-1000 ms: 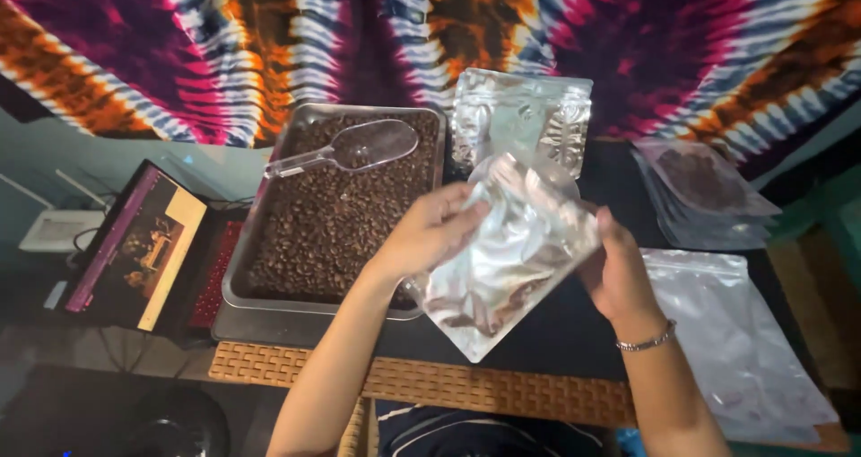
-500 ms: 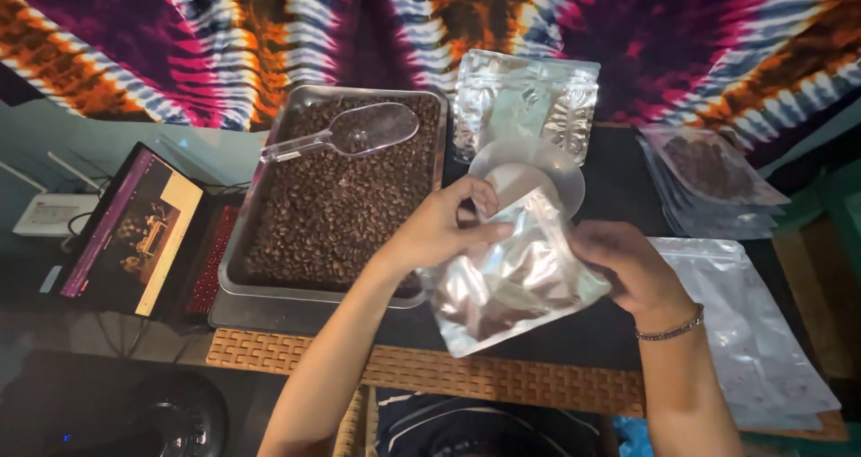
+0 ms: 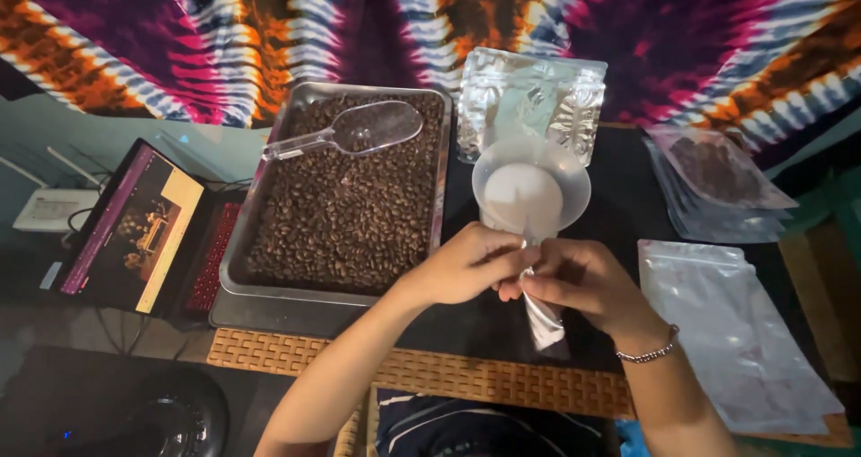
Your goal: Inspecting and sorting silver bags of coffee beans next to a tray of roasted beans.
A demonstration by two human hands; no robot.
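Now both hands' fingers (image 3: 502, 261) pinch the silver pouch (image 3: 543, 318) beneath the funnel (image 3: 531, 188).

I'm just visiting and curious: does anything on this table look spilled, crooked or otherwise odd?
Nothing stands out. The coffee beans stay inside the metal tray, with the clear scoop lying on top of them. The left hand and right hand hold a silvery pouch under a translucent funnel. No beans show on the dark tabletop.
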